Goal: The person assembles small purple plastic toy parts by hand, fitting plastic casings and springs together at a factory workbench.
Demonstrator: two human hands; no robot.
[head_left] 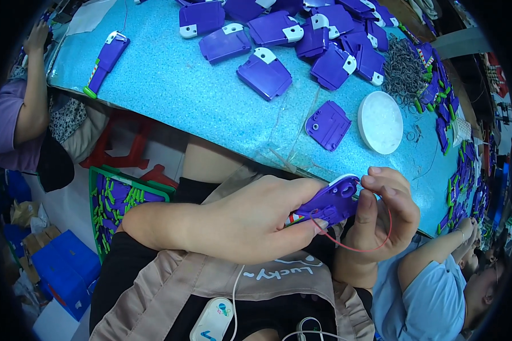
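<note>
A blue table (182,91). Near its edge, the left hand (270,215), thumb and fingers clamped, holds a purple casing (337,203), long axis rising rightward. Just off its right end, the right hand (388,211) curls its fingers nearly closed; whether they pinch the looping red wire (347,248) is unclear.

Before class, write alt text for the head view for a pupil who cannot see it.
A person's left hand holds a purple casing; the right hand is beside it, and a red cord loops between them. On the blue table lie other purple casings, a white bowl and a heap of dark parts.
</note>
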